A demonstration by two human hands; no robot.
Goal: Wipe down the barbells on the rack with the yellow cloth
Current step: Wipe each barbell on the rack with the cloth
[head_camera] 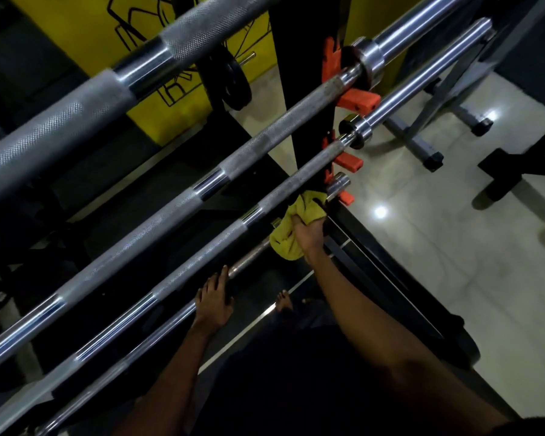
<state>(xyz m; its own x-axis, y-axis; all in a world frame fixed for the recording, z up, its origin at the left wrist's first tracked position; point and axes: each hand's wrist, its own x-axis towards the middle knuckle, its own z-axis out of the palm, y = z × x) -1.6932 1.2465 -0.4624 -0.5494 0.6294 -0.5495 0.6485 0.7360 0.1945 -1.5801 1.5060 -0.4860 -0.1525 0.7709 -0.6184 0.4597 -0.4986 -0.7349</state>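
R fingers [296, 220] curled hard into yellow cloth [285, 243], clamped on a bunched wad of it. R hand [309, 232] held cloth wrapped round lowest barbell [249, 262], just short of black upright [309, 89]. Cloth touched bar; loose fold hung below the shaft.

L fingers [219, 281] straight, close together, laid flat over same bar, tips pointing toward the upright. No curl round the shaft seen. L hand [213, 302] sat farther from the upright than the cloth, w/ a bare stretch of bar between the two hands.

Chrome end stub [337, 184] of lowest bar poked out just past the upright, beside an orange hook [346, 198].

Three more bars stacked higher on the upright, all crossing it at a slant:
- third bar [202, 256], knurled, collar just past the upright
- second bar [139, 237], sleeve running on beyond the upright
- top bar [60, 130], nearest cam, thick in view, blurred

Black weight plate [235, 86] hung just behind the upright, yellow wall [76, 26] behind that. Grey bench frame [422, 133] stood well beyond the upright on pale floor [453, 262]. Bare toes [283, 302] visible near the upright's base, dim.
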